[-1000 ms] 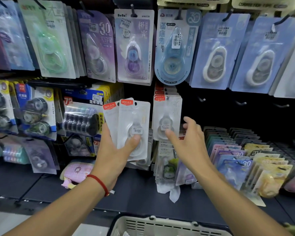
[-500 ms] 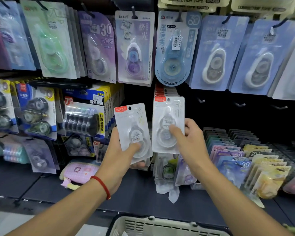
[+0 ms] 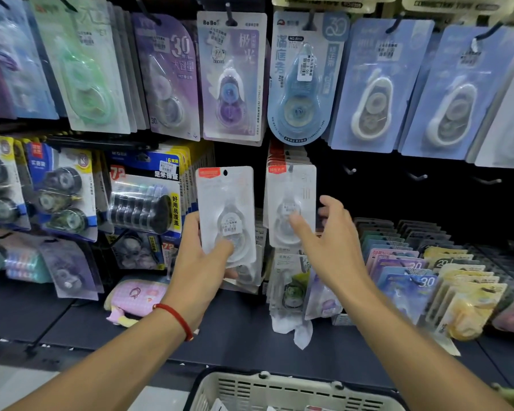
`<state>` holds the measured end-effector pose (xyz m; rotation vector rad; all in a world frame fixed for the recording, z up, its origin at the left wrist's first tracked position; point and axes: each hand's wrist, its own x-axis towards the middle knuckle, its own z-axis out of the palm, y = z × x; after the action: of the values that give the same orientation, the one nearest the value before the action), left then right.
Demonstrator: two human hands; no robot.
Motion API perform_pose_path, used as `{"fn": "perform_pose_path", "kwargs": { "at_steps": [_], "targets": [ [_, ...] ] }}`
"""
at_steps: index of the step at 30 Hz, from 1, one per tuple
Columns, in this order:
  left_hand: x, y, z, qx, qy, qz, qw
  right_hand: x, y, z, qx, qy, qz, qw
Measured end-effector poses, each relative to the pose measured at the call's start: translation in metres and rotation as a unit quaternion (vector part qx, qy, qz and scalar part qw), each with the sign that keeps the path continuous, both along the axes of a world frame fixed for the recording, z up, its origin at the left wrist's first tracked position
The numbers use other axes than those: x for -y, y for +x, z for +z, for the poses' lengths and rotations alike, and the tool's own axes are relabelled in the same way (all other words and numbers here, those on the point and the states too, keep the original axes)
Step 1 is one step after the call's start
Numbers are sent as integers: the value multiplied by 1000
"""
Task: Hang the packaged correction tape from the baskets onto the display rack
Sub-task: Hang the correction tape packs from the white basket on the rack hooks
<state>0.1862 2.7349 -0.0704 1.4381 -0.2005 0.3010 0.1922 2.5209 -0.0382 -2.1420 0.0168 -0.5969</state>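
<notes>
Lighting: even, cool, from overhead; the upper row of hanging packs [image 3: 232,75] was brightly lit. Back panel of the display rack [image 3: 413,188] behind the bare hooks fell into near black. Glare: soft white sheen on the clear blister packs [image 3: 226,215]. Blur: motion smear on the right hand [image 3: 330,241] and on packs toward the left edge. Distortion: wide-angle bowing at both sides; basket rim [image 3: 279,381] curved at the bottom edge.

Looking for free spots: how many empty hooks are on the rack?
3, in a row above and right of the right hand: near hook, middle hook, far hook. Others may be hidden.
</notes>
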Motion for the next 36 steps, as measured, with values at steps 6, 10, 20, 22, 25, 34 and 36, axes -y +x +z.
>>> {"fn": "perform_pose_path", "kwargs": {
  "at_steps": [6, 10, 20, 22, 25, 34, 36],
  "targets": [
    [9, -8, 4, -4, -7, -110, 994, -8, -3, -2, -47, 87, 220, 970],
    [17, -9, 2, -14, -7, -145, 989, -13, -1, -4, -2, 179, 196, 964],
    [29, -13, 10, -1, -16, -136, 991, -6, -5, 15, 55, 230, 142, 961],
    [29, -14, 12, -4, -24, -129, 991, -6, -6, 18, 73, 214, 142, 964],
    [30, -12, 11, -4, -20, -122, 992, -4, -6, 18, 81, 170, 135, 973],
    [33, 20, -11, -44, 145, -112, 982, 1, 9, -27, 169, -422, 35, 890],
    [32, 27, -13, -47, 176, -110, 977, 3, 19, -33, 96, -458, 45, 883]
  ]
}}
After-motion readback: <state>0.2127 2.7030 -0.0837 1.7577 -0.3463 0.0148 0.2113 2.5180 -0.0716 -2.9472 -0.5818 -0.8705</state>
